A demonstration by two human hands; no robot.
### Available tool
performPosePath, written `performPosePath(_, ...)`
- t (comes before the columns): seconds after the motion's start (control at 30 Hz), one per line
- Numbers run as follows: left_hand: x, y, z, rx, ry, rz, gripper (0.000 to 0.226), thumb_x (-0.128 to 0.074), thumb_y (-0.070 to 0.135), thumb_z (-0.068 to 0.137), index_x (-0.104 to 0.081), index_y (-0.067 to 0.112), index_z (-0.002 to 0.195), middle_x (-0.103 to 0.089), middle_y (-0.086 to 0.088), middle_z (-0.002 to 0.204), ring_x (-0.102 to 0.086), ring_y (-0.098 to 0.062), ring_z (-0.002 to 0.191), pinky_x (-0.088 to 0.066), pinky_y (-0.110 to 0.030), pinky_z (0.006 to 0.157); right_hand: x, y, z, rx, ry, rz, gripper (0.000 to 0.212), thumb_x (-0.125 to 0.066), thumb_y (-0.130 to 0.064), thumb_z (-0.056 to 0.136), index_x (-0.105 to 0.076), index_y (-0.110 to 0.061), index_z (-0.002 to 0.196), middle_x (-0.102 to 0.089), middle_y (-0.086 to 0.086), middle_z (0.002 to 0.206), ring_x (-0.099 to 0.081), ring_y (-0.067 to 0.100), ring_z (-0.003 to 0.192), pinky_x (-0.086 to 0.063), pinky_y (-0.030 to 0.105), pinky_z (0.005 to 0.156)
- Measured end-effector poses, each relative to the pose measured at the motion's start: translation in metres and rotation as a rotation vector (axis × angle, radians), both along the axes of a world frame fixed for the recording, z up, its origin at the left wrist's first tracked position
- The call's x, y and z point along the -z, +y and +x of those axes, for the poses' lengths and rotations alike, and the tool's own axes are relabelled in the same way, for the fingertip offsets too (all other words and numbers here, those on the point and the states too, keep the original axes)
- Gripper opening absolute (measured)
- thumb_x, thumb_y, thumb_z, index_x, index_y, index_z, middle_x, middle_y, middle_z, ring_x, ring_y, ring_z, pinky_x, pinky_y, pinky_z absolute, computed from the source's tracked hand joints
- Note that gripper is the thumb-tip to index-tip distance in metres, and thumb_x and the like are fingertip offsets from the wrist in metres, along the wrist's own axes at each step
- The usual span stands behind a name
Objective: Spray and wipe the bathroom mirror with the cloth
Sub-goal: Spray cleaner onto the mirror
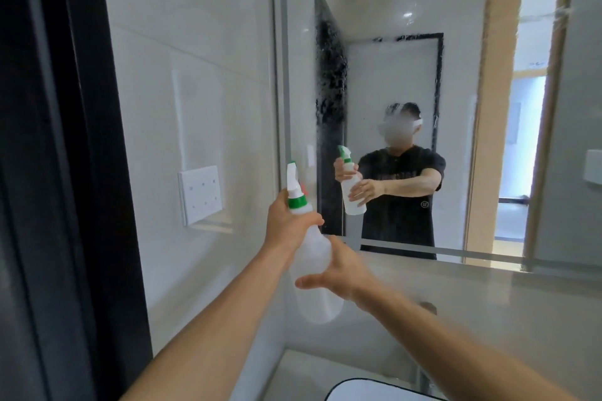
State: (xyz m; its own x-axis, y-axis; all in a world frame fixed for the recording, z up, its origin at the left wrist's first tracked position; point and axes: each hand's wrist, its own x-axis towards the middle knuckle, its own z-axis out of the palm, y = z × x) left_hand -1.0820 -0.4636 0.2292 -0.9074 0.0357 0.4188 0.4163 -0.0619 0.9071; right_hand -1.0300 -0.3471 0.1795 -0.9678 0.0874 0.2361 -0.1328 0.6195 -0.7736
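**Bottle up, aimed at the glass**

My left hand [286,221] grips the spray bottle [312,257] at its neck, nozzle facing the mirror [456,26]. My right hand [338,270] cups the bottle's side, fingers loosely spread. Droplets speckle the glass.

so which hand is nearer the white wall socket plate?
Left. The left hand grips the neck of the translucent spray bottle, just right of the white wall socket plate; the right hand is farther right, on the bottle's body.
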Motion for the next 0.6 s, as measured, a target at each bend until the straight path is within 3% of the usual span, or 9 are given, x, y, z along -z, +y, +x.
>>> performPosePath(0.07, 0.019, -0.001, 0.003, 0.010, -0.015, -0.006, 0.049, -0.079, 0.009, 0.055, -0.065, 0.027, 0.098, -0.066, 0.001, 0.091, -0.064, -0.020, 0.081, -0.056, -0.035, 0.070, 0.018, -0.001, 0.005, 0.009, -0.025, -0.014, 0.079, -0.094, -0.037, 0.057, -0.049, -0.026, 0.121, -0.062, -0.008, 0.110, -0.061, 0.014, 0.100, -0.052, 0.030, 0.083)
performPosePath(0.17, 0.044, -0.001, 0.005, 0.022, -0.053, 0.003, 0.042, -0.079, 0.008, 0.055, -0.066, 0.027, 0.090, -0.067, 0.002, 0.085, -0.064, -0.019, 0.077, -0.053, -0.033, 0.068, 0.039, -0.002, 0.011, 0.028, -0.075, 0.017, 0.078, -0.093, -0.038, 0.059, -0.048, -0.025, 0.121, -0.061, -0.004, 0.114, -0.060, 0.018, 0.105, -0.052, 0.033, 0.087)
performPosePath(0.3, 0.059, 0.000, 0.006, 0.035, -0.087, 0.023, 0.041, -0.081, 0.012, 0.052, -0.067, 0.029, 0.087, -0.069, 0.007, 0.079, -0.066, -0.017, 0.076, -0.052, -0.029, 0.066, 0.051, -0.003, 0.013, 0.050, -0.090, 0.032, 0.077, -0.092, -0.038, 0.060, -0.044, -0.028, 0.119, -0.058, -0.006, 0.112, -0.057, 0.017, 0.102, -0.046, 0.029, 0.081)
performPosePath(0.4, 0.062, 0.001, 0.007, 0.072, -0.084, 0.015, 0.054, -0.082, 0.007, 0.057, -0.069, 0.033, 0.104, -0.073, 0.015, 0.098, -0.068, -0.018, 0.093, -0.056, -0.034, 0.082, 0.052, -0.001, 0.015, 0.075, -0.083, 0.035, 0.073, -0.093, -0.037, 0.059, -0.046, -0.025, 0.114, -0.058, -0.005, 0.108, -0.057, 0.018, 0.099, -0.044, 0.029, 0.077)
performPosePath(0.5, 0.065, 0.004, 0.011, 0.085, -0.068, -0.005, 0.070, -0.082, 0.014, 0.053, -0.066, 0.028, 0.120, -0.070, 0.008, 0.111, -0.067, -0.021, 0.097, -0.057, -0.041, 0.089, 0.057, 0.001, 0.019, 0.100, -0.084, 0.028, 0.072, -0.093, -0.040, 0.058, -0.046, -0.025, 0.110, -0.057, -0.008, 0.101, -0.056, 0.018, 0.095, -0.041, 0.025, 0.066)
performPosePath(0.6, 0.070, 0.010, 0.013, 0.090, -0.064, -0.025, 0.065, -0.081, 0.014, 0.050, -0.067, 0.024, 0.112, -0.071, 0.003, 0.107, -0.067, -0.021, 0.089, -0.058, -0.045, 0.087, 0.066, 0.005, 0.025, 0.130, -0.084, 0.022, 0.071, -0.093, -0.043, 0.057, -0.046, -0.026, 0.107, -0.058, -0.011, 0.096, -0.056, 0.018, 0.092, -0.036, 0.020, 0.057)
